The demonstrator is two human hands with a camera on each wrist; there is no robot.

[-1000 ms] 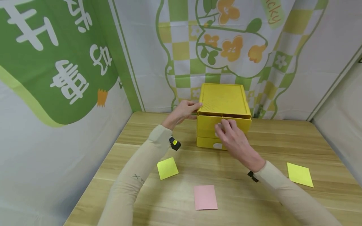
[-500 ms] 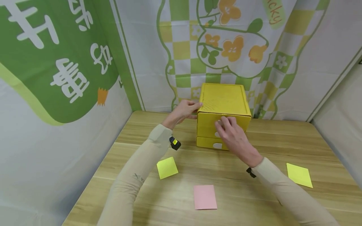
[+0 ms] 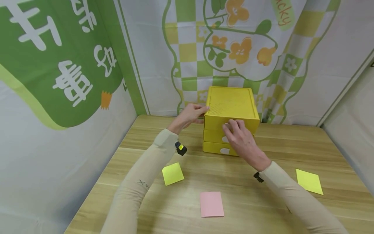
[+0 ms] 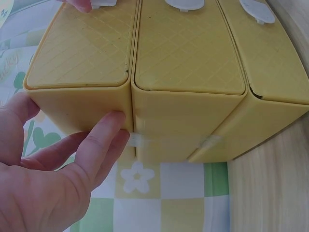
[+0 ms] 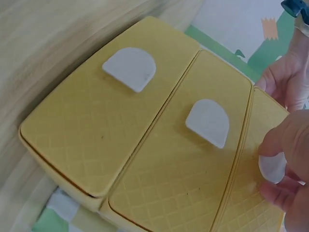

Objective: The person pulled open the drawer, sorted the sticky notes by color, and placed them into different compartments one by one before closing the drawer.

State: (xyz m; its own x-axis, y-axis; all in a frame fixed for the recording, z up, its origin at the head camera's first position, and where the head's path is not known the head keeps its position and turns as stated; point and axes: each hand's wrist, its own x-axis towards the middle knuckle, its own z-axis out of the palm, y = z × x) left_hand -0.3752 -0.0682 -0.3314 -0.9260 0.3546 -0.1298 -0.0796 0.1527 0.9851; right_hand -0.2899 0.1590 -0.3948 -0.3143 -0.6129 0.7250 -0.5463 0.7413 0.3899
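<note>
A yellow three-drawer box (image 3: 230,100) stands at the back of the table, all its drawer fronts even with one another. White rounded tabs serve as handles; the middle tab (image 5: 207,122) and bottom tab (image 5: 130,67) show fully in the right wrist view. My right hand (image 3: 242,141) pinches the top drawer's handle (image 5: 272,166) between thumb and fingers, partly covering it. At the box's left side, my left hand (image 3: 191,113) rests its thumb on the upper edge, while its extended fingers (image 4: 99,140) lie against the side wall.
On the wooden table (image 3: 257,211) lie a yellow sticky note (image 3: 173,174) left of the middle, a pink note (image 3: 211,204) near the front, and another yellow note (image 3: 309,181) at right. A patterned cloth (image 3: 190,52) hangs close behind the box.
The top drawer has slid back into the box, its front now flush and the dark gap above it gone. My right hand moved inward with it; the left hand kept its place.
</note>
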